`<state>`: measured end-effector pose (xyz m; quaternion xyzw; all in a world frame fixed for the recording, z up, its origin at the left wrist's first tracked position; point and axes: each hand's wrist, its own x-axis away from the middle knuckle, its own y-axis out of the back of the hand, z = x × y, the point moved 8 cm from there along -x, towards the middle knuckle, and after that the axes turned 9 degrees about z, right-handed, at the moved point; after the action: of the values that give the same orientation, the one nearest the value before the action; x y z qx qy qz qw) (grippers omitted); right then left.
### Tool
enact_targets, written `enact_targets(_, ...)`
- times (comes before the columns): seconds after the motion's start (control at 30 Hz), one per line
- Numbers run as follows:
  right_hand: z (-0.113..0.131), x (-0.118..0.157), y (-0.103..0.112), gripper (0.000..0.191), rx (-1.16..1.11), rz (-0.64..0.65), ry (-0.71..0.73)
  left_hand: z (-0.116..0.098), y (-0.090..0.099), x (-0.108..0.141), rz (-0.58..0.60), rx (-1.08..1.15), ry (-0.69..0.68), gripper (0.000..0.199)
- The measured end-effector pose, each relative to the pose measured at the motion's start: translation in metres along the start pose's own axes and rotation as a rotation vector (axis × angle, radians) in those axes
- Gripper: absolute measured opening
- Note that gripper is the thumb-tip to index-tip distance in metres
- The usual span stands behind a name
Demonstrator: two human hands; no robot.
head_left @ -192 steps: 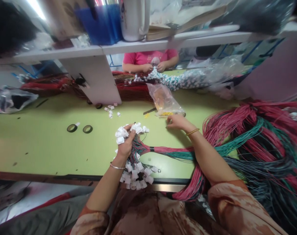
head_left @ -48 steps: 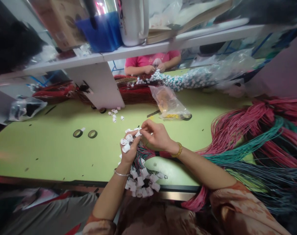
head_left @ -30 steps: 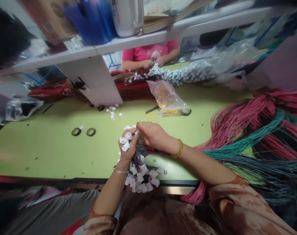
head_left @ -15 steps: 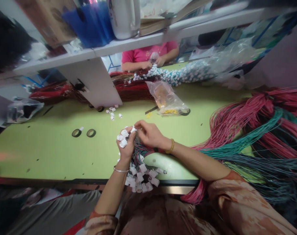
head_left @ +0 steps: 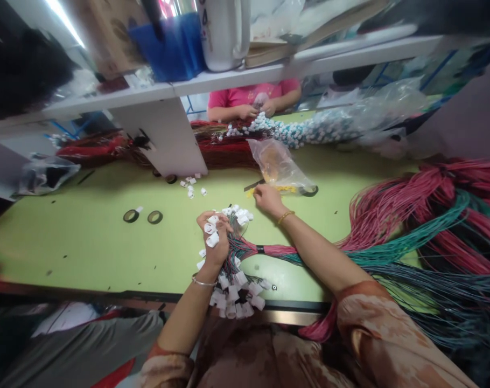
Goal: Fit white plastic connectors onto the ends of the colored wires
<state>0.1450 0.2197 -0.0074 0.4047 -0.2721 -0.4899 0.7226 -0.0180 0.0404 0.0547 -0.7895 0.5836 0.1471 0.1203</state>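
My left hand [head_left: 219, 254] is closed round several thin wires that end in white plastic connectors [head_left: 212, 238]. More white connectors [head_left: 232, 302] of the same bundle hang at the table's front edge, and others lie just beyond my fingers. Black tape binds the wire bundle [head_left: 279, 250] to the right of that hand. My right hand [head_left: 270, 202] is at the small yellow pieces [head_left: 250, 192] beside a clear plastic bag [head_left: 275, 161]. Its fingers are curled together with the tips down, and what they pinch, if anything, is hidden.
Two rolls of black tape [head_left: 155, 217] lie to the left on the green table [head_left: 87, 253]. Loose white connectors [head_left: 191, 187] sit by the upright panel [head_left: 164, 134]. Long pink, green and dark wires [head_left: 382, 210] spread rightward. Across the table, a person in pink handles wires under the shelf [head_left: 269, 75].
My right hand has left the connectors at my left hand and moved away to the yellow pieces. My left hand still holds the wires, with its fingers less pinched. The view has shifted slightly.
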Motion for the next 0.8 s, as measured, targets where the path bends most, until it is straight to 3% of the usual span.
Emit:
enact_targets(0.17, -0.004, 0.006, 0.008, 0.012, -0.064, -0.059, -0.017, 0.008, 0.004, -0.003, 0.058, -0.090, 0.073, 0.040)
enact_targets(0.27, -0.004, 0.011, 0.017, 0.007, -0.395, -0.077, -0.022, 0.007, 0.002, -0.005, 0.132, -0.088, 0.079, 0.044)
enact_targets(0.4, 0.009, 0.019, 0.014, 0.008, -1.052, 0.074, -0.058, 0.011, -0.005, -0.006, 0.188, 0.057, 0.138, 0.051)
enact_targets(0.47, 0.022, 0.026, 0.012, 0.011, -1.260, 0.178, -0.063, 0.014, -0.008, -0.006, 0.182, 0.170, 0.165, 0.049)
enact_targets(0.63, 0.055, 0.048, 0.011, 0.011, -1.485, 0.446, -0.057, 0.025, -0.008, -0.006, 0.143, 0.271, 0.219, 0.039)
enact_targets(0.8, 0.073, 0.062, 0.013, 0.014, -1.536, 0.554, -0.016, 0.031, -0.006, -0.007, 0.156, 0.223, 0.240, 0.041)
